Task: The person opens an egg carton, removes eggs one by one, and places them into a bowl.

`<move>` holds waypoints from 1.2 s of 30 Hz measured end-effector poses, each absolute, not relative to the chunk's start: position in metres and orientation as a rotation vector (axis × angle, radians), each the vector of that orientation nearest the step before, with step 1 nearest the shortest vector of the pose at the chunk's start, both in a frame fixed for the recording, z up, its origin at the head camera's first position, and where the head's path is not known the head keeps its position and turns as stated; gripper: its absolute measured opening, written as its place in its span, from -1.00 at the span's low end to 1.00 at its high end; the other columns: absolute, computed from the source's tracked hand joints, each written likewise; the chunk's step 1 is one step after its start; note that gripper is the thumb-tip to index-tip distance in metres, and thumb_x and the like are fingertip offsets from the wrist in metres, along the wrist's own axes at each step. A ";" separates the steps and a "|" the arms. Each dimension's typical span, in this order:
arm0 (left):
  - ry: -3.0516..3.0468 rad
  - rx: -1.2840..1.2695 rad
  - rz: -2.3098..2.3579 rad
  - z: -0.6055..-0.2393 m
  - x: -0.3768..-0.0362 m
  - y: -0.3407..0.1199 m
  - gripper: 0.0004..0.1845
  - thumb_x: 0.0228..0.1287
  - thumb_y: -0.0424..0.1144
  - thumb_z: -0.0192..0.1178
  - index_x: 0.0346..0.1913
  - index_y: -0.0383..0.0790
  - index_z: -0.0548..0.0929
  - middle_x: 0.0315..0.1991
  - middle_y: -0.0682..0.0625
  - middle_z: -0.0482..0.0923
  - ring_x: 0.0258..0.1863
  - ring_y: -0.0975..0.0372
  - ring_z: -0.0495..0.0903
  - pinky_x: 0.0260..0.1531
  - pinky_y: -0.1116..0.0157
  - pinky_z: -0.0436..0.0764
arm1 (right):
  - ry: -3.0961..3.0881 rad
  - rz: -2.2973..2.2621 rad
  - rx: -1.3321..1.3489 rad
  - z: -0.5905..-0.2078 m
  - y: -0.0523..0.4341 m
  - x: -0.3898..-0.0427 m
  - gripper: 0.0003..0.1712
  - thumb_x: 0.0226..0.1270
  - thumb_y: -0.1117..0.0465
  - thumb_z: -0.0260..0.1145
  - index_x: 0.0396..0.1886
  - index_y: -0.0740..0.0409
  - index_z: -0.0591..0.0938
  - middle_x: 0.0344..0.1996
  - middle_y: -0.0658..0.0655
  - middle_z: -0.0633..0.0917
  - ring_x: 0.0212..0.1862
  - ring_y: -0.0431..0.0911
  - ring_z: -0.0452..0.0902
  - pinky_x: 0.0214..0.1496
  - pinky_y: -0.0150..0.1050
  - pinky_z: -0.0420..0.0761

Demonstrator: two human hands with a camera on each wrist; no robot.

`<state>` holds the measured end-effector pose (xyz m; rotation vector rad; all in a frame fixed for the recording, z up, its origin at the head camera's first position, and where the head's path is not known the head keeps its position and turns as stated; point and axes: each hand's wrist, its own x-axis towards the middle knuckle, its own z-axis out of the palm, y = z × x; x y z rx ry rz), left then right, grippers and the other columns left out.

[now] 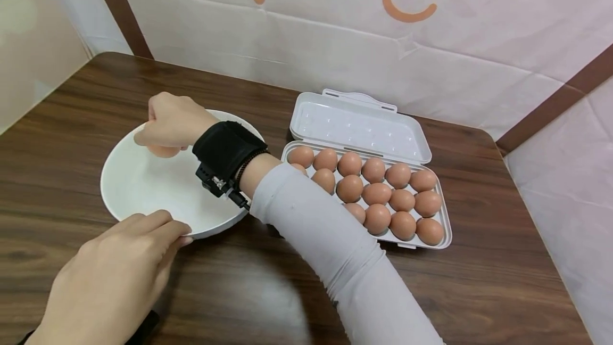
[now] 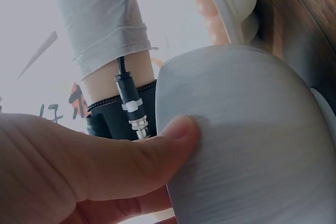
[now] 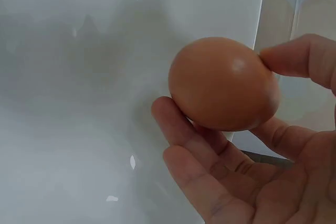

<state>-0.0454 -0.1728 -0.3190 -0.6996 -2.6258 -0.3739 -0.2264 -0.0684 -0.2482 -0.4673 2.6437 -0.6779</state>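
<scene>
A wide white bowl stands on the wooden table at the left. My left hand grips its near rim; in the left wrist view the thumb presses on the bowl's outer wall. Over the bowl's far left part, my right hand holds a brown egg between thumb and fingers. The egg's shell looks whole in the right wrist view. Beneath it shows the bowl's white inner surface, with no other egg in sight there.
An open white egg carton lies right of the bowl, its lid folded back toward the wall. Brown eggs sit in rows in it, a few hidden behind my right forearm. A white printed cloth hangs behind the table.
</scene>
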 end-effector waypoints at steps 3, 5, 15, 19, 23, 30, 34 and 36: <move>-2.614 -0.711 -0.379 -0.316 -0.046 -0.170 -0.91 0.28 -0.13 0.18 -0.25 0.01 0.68 -0.37 0.31 0.51 -0.32 0.32 0.59 -0.49 0.11 0.57 | 2.661 -0.628 -0.488 -0.250 -0.066 -0.227 -0.76 0.30 0.06 0.28 -0.46 0.00 0.43 -0.70 -0.10 0.48 -0.60 -0.26 0.40 -0.52 -0.43 0.34; -2.619 -0.713 -0.374 -0.314 -0.046 -0.168 -0.94 0.22 -0.18 0.24 -0.27 -0.01 0.68 -0.39 0.29 0.50 -0.35 0.31 0.57 -0.50 0.13 0.56 | 2.669 -0.583 -0.501 -0.251 -0.065 -0.226 -0.79 0.30 0.08 0.27 -0.42 0.00 0.43 -0.68 -0.10 0.48 -0.59 -0.27 0.39 -0.50 -0.44 0.32; -2.627 -0.683 -0.376 -0.311 -0.045 -0.159 -0.91 0.14 -0.25 0.34 -0.38 0.03 0.63 -0.53 0.29 0.30 -0.44 0.30 0.50 -0.62 0.27 0.43 | 2.706 -0.462 -0.568 -0.262 -0.054 -0.221 -0.74 0.39 0.23 0.16 -0.53 0.02 0.38 -0.72 -0.07 0.32 -0.69 -0.24 0.20 -0.62 -0.44 0.15; -2.618 -0.696 -0.371 -0.307 -0.046 -0.158 -0.90 0.10 -0.28 0.37 -0.39 -0.01 0.65 -0.54 0.28 0.30 -0.48 0.32 0.46 -0.62 0.29 0.41 | 2.753 -0.369 -0.642 -0.265 -0.051 -0.219 -0.65 0.46 0.24 0.08 -0.60 0.02 0.35 -0.68 -0.06 0.29 -0.63 -0.25 0.19 -0.59 -0.46 0.15; -2.620 -0.710 -0.376 -0.305 -0.046 -0.156 -0.84 0.00 -0.33 0.43 -0.38 -0.03 0.67 -0.54 0.28 0.32 -0.50 0.33 0.43 -0.63 0.32 0.39 | 2.791 -0.290 -0.657 -0.267 -0.049 -0.216 -0.78 0.53 0.19 0.04 -0.40 -0.01 0.44 -0.55 -0.06 0.34 -0.51 -0.26 0.28 -0.51 -0.48 0.23; -2.636 -0.712 -0.373 -0.306 -0.046 -0.157 -0.78 -0.06 -0.38 0.47 -0.36 -0.04 0.69 -0.54 0.26 0.36 -0.51 0.31 0.43 -0.65 0.33 0.36 | 2.800 -0.298 -0.612 -0.270 -0.045 -0.213 -0.85 0.50 0.20 0.08 -0.34 0.00 0.47 -0.55 -0.05 0.36 -0.51 -0.25 0.33 -0.50 -0.48 0.25; -2.642 -0.716 -0.374 -0.304 -0.045 -0.157 -0.76 -0.08 -0.41 0.47 -0.34 -0.05 0.70 -0.51 0.25 0.39 -0.48 0.30 0.45 -0.63 0.32 0.40 | 2.783 -0.281 -0.602 -0.270 -0.043 -0.212 -0.91 0.49 0.20 0.12 -0.28 0.00 0.50 -0.49 -0.05 0.41 -0.44 -0.25 0.39 -0.45 -0.48 0.32; -2.648 -0.716 -0.375 -0.303 -0.045 -0.156 -0.77 -0.06 -0.39 0.47 -0.34 -0.04 0.70 -0.51 0.25 0.40 -0.49 0.30 0.46 -0.63 0.31 0.40 | 2.770 -0.267 -0.587 -0.270 -0.042 -0.212 -0.96 0.48 0.19 0.13 -0.20 -0.01 0.52 -0.43 -0.06 0.45 -0.38 -0.24 0.44 -0.41 -0.48 0.36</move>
